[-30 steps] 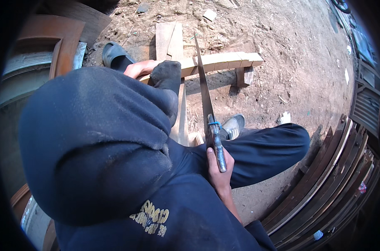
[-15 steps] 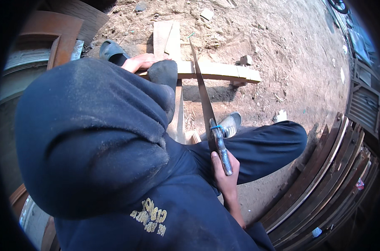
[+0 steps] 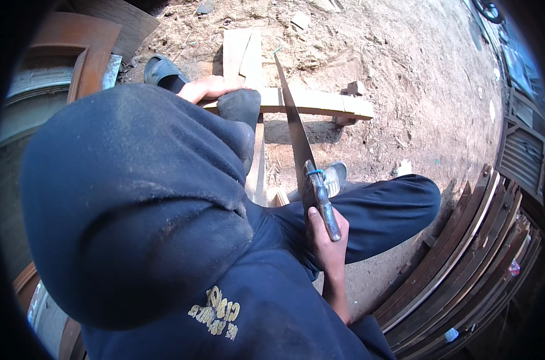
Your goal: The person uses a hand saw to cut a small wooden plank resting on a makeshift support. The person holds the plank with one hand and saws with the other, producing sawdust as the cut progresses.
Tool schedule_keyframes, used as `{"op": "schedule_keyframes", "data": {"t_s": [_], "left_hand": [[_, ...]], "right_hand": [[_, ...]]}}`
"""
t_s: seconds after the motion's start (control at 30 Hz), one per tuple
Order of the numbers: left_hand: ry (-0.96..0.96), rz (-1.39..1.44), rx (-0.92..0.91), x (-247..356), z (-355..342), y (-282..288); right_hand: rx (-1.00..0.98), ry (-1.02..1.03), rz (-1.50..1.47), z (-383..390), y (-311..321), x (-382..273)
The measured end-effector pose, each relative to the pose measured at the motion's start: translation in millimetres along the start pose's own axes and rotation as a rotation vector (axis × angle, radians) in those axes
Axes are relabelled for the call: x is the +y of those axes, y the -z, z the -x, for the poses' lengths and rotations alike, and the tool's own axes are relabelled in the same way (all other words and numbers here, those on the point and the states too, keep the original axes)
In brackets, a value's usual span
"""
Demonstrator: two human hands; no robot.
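Observation:
My left hand is closed on a pale notched wooden board beside my dark-socked foot, which presses on that board. My right hand grips the handle of a long handsaw, bound with blue cord. The tapering blade lies across the board, angled away from me. Beneath the board runs a pale plank pointing away from me, and a small wooden block supports the area near its right end. The board's far left end is hidden behind my hand and knee.
A brown wooden panel frame stands at the left. Stacked long dark planks lie at lower right, with a corrugated panel above them. A sandal rests on the dirt ground, and a wheel shows at top right.
The board's right end has swung toward me, revealing more of the block behind it. My right hand and the saw handle have shifted slightly rightward; my left hand still grips the board.

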State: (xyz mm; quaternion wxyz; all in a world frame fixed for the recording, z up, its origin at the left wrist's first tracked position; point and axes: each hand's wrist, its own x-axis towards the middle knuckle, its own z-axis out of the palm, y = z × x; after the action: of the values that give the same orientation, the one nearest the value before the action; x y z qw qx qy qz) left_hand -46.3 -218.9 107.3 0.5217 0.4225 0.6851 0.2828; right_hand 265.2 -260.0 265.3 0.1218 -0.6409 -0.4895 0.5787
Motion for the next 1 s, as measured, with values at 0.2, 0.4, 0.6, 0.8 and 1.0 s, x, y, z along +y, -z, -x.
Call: {"op": "schedule_keyframes", "data": {"t_s": [0.2, 0.4, 0.6, 0.8, 1.0], "left_hand": [[-0.046, 0.052, 0.032, 17.1, 19.9, 3.5], [-0.104, 0.101, 0.030, 36.5, 37.2, -3.4], [-0.155, 0.158, 0.048, 54.1, 48.9, 1.4], [-0.206, 0.195, 0.040, 71.7, 65.0, -11.9], [-0.263, 0.221, 0.047, 89.1, 74.5, -7.0]], "right_hand": [[0.005, 0.019, 0.053, 17.7, -9.2, 3.5], [0.014, 0.138, 0.044, -19.5, -27.2, 1.6], [0.018, 0.088, 0.042, -16.2, -19.7, 4.6], [0.059, 0.210, 0.057, -46.1, -38.3, 25.3], [0.038, 0.171, 0.075, -31.6, -26.9, 14.4]]}}
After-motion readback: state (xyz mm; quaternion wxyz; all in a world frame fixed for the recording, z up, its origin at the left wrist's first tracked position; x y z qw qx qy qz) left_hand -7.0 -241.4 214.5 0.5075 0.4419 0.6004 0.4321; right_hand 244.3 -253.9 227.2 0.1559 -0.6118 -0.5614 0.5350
